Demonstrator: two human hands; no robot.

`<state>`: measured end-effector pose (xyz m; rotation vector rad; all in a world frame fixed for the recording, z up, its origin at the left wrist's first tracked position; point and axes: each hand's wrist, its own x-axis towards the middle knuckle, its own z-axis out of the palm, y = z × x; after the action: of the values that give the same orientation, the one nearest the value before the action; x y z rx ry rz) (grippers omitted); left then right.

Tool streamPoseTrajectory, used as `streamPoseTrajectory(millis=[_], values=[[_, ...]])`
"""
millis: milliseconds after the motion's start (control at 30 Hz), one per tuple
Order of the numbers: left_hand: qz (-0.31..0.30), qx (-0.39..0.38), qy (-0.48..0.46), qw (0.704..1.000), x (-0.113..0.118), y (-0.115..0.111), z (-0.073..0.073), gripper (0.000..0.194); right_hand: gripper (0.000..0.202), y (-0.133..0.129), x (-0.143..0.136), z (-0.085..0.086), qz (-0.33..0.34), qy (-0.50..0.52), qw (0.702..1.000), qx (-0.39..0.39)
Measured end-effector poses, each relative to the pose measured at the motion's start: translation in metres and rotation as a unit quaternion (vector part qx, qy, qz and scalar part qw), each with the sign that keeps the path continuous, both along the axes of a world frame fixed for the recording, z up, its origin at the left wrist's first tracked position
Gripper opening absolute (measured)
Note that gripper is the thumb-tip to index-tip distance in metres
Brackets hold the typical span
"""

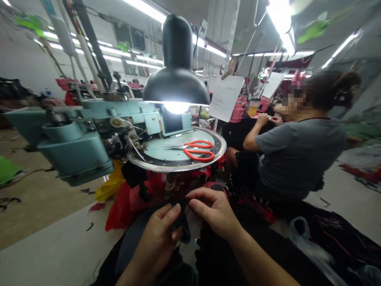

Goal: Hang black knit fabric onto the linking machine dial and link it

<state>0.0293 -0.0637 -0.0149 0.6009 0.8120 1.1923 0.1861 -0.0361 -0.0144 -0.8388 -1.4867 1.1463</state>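
Observation:
My left hand [160,234] is closed, thumb against fingers, on a piece of dark fabric [183,228] held low before my lap. Beside it my right hand [216,208] pinches with thumb and forefinger at the upper edge of that fabric. What lies between those right fingertips is too small and dark to make out. Just beyond both hands stands a pale green linking machine with a round toothed dial [175,169]. Orange-handled scissors [199,151] lie on the dial's flat top, blades to the left.
A black lamp [177,85] shines down over the dial. The machine's green housing [74,159] juts out at left. Red cloth [119,210] hangs under the dial. A co-worker in a grey shirt [300,155] sits at right. Dark garments and a clear plastic bag [308,242] lie at lower right.

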Motion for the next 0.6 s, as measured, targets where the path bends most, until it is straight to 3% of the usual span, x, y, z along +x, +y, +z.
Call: streamPoseTrajectory(millis=[100,267,333,467,600], values=[[-0.002,0.017,0.023,1.0,-0.002,-0.005,0.004,0.033,0.02,0.005,-0.008,0.004,-0.003,-0.017,1.0,0.006],[0.007,0.01,0.033,0.999,-0.005,-0.021,0.002,0.033,0.026,0.011,0.001,0.001,-0.151,-0.02,0.988,0.017],[0.002,0.002,0.013,1.0,-0.005,-0.029,0.003,0.033,0.026,0.002,0.007,0.001,-0.118,-0.009,0.993,0.012],[-0.013,-0.026,-0.01,1.0,-0.001,-0.04,0.011,0.037,0.019,-0.024,0.009,0.003,0.032,-0.001,0.999,0.029],[-0.012,-0.016,0.005,1.0,0.003,-0.036,0.01,0.037,0.011,-0.033,0.003,0.005,0.001,-0.009,0.998,0.061]])
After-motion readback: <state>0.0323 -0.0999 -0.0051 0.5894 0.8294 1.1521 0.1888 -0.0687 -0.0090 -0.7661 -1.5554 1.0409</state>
